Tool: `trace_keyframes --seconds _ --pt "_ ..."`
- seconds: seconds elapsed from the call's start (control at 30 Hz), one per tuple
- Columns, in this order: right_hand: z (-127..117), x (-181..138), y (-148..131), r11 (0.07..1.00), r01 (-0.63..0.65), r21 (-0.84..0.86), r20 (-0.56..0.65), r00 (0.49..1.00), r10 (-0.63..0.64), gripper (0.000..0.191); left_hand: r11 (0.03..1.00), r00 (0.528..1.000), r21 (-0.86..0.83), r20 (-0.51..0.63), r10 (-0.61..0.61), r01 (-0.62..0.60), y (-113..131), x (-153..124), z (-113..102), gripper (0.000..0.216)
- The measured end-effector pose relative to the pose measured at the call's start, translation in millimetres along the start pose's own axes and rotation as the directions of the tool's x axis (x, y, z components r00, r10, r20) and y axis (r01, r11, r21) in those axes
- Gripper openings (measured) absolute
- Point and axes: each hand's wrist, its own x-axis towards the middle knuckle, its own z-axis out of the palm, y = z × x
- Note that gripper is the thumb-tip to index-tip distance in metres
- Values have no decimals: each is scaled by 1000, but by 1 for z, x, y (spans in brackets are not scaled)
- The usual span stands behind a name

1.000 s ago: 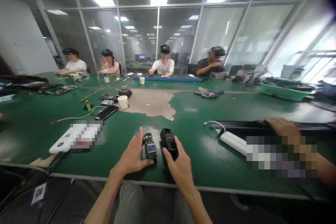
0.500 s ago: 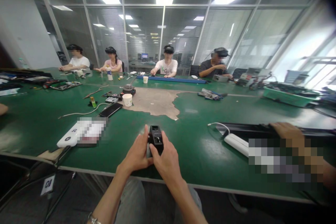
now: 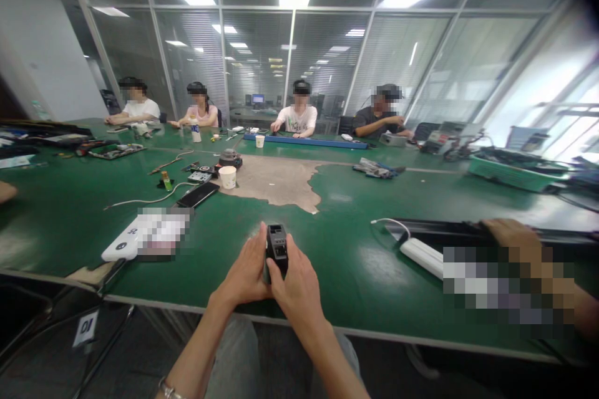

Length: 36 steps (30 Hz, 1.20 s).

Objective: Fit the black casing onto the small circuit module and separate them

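Between my two hands, just above or on the near part of the green table, is a small black box-shaped plastic part with rectangular openings in its top face. My left hand lies along its left side, fingers stretched forward and pressed together against it. From the other side my right hand grips it, thumb at the near end and fingers along the right edge. The heels of both hands meet below it. Its underside and lower end are hidden.
To the left lie a white power bank, a black phone and a paper cup. At right, a white device with a cable sits near another person's arm. Gloves and a green basket are farther off.
My left hand has closed in against the black plastic part, narrowing the gap on that side. The part has shifted only slightly; my right hand stays around it.
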Motion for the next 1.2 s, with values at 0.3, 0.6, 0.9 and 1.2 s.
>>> trace_keyframes --seconds 0.3,0.6,0.9,1.2 --pt "2 -9 14 999 -48 16 119 992 46 64 999 998 27 41 -38 37 6 2 -4 129" --pt "-3 -11 17 997 1 75 23 1000 -2 65 999 998 16 44 -42 41 9 3 -5 133" --pt "-3 -6 12 998 -33 54 57 998 30 55 1000 999 19 25 -26 25 11 4 -6 134" --pt "-23 10 37 993 -99 62 -122 987 106 62 995 994 54 64 -93 89 12 4 -8 142"
